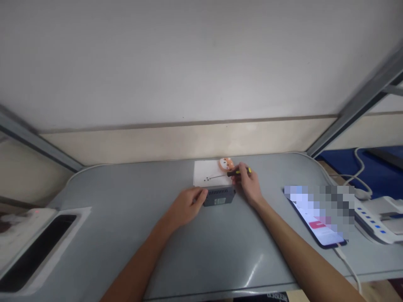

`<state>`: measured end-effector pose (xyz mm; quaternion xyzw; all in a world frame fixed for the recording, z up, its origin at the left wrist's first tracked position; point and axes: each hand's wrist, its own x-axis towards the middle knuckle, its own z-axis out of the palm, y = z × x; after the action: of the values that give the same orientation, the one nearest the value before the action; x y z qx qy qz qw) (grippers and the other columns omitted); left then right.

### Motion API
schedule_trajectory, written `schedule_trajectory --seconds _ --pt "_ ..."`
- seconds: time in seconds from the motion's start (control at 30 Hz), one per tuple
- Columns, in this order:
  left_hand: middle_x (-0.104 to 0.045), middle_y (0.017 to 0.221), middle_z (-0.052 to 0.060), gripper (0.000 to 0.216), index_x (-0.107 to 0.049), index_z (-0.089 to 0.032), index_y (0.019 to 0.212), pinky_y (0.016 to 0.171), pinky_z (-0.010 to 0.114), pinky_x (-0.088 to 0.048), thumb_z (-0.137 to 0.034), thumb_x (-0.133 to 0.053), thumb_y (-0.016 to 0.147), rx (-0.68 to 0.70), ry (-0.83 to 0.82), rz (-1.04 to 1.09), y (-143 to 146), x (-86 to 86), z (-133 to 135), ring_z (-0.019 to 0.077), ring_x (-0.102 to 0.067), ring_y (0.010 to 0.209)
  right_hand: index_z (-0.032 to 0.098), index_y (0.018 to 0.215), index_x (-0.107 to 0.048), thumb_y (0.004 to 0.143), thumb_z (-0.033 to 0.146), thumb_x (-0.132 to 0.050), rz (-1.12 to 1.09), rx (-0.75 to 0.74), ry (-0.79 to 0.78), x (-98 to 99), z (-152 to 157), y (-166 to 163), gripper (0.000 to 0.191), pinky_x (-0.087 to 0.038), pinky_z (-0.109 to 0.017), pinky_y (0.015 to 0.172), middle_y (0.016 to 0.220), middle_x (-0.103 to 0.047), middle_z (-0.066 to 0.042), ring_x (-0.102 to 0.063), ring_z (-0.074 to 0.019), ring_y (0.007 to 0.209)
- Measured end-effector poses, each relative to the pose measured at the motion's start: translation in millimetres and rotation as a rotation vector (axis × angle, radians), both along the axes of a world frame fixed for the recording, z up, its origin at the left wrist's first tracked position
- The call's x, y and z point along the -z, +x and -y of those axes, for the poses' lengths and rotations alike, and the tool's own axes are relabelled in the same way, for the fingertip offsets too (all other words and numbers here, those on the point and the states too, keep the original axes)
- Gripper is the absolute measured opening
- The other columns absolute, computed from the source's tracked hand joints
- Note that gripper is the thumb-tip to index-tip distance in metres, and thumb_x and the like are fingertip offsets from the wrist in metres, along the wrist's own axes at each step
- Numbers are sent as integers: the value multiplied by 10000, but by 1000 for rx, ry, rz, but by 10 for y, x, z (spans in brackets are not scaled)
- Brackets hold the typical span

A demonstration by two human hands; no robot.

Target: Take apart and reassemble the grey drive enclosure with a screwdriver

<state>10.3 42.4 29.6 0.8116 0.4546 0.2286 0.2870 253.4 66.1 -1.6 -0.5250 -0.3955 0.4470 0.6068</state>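
A small dark box-shaped device [224, 197] with a row of vent slots and a pale label stands on the grey desk. My left hand [190, 204] grips its left end between thumb and fingers. My right hand [247, 180] is closed around the black and yellow handle of a screwdriver [233, 172]. The screwdriver's thin shaft points left, its tip close to several tiny dark screws [207, 179] on a sheet of white paper [200, 167] behind the device. A round orange and white item with a cartoon animal look [226, 164] lies at the paper's right side.
A lit phone [315, 218] with a charging cable lies at the right, beside a white power strip [374, 222]. A black flat panel [39, 251] sits on white paper at the left. Metal posts and a wall bound the desk [126, 235] behind.
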Motion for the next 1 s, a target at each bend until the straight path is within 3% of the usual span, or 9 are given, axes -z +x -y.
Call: schedule_trajectory --seconds 0.2,0.3,0.47,0.63,1.0 --pt "-743 962 49 465 -706 -200 1055 880 322 -523 -399 -289 1109 -78 51 139 -55 51 -65 192 -689 923 210 792 -629 901 670 -603 -231 -2 63 -205 68 37 473 -425 -274 527 623 -605 8 -531 -128 500" --pt "-733 1000 62 397 -682 -195 1065 907 322 -522 -372 -329 1104 -98 140 176 -91 32 -67 190 -685 965 205 732 -625 883 629 -638 -284 -71 103 -288 129 4 450 -388 -263 470 631 -586 9 -509 -114 477" --pt "-699 1036 73 231 -630 -203 1113 852 318 -526 -271 -415 1062 32 320 146 -129 -23 -23 184 -663 931 197 701 -634 889 537 -653 -268 -180 75 -281 192 -64 389 -413 -254 475 617 -563 12 -514 -112 481" --pt "-689 1064 94 191 -603 -200 1144 838 344 -552 -212 -557 959 133 501 173 -106 -41 13 211 -667 936 197 693 -636 881 543 -655 -264 -190 78 -276 204 -69 394 -415 -249 463 626 -574 9 -515 -103 454" --pt "-664 1070 98 216 -579 -205 1105 844 350 -563 -158 -606 896 200 553 172 -42 -63 57 214 -657 947 208 680 -635 865 574 -662 -248 -200 78 -288 218 -77 412 -391 -251 441 548 -538 11 -491 -113 436"
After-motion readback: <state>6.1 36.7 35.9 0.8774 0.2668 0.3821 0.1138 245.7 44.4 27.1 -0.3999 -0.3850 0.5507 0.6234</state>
